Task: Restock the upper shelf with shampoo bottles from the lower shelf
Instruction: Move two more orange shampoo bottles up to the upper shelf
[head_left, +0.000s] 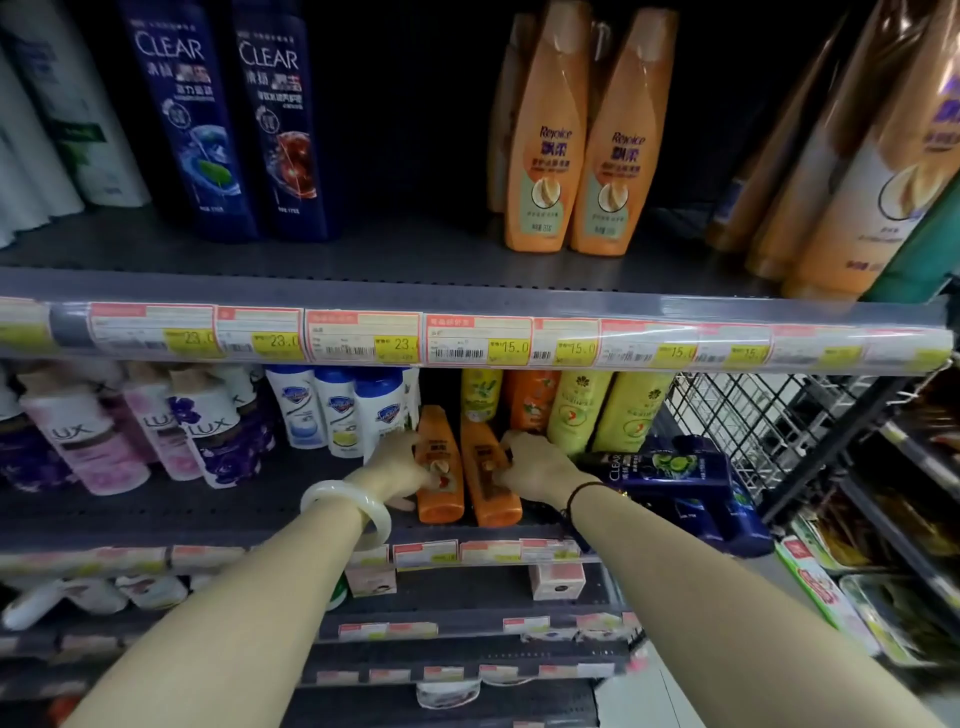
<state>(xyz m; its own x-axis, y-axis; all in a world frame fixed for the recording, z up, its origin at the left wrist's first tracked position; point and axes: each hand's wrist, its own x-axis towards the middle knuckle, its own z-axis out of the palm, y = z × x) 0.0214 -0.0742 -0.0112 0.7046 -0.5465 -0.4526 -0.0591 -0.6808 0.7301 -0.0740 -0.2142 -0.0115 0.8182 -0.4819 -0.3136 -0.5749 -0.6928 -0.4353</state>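
1. Head view, upper shelf (415, 249): two orange Rejoice bottles (550, 156) stand side by side at the front, right of the middle, with more orange bottles behind them. Two dark blue CLEAR bottles (187, 119) stand to the left, with a dark gap between the two groups. White bottles (78, 130) fill the far left, and larger orange bottles (831, 182) lean at the far right.
2. A price rail (467, 338) with yellow tags runs along the front edge of this shelf.
3. Lower shelf (234, 509): two small orange shampoo bottles (441, 499) sit just beside each other at the front, below the Rejoice pair.
4. The left hand (400, 462), with a white bangle (348, 504) on its wrist, has its fingers curled round the left one of these bottles.
5. The right hand (535, 465), with a dark cord (576, 493) on its wrist, grips the right one, fingers wrapped over its side.
6. Also on this shelf are LUX bottles (208, 431) at the left, white bottles with blue caps (337, 410) next to them, and yellow-green bottles (597, 410) behind the right hand.
7. A dark blue CLEAR bottle (670, 473) lies on its side at the right end, beside a black wire grid (753, 415).
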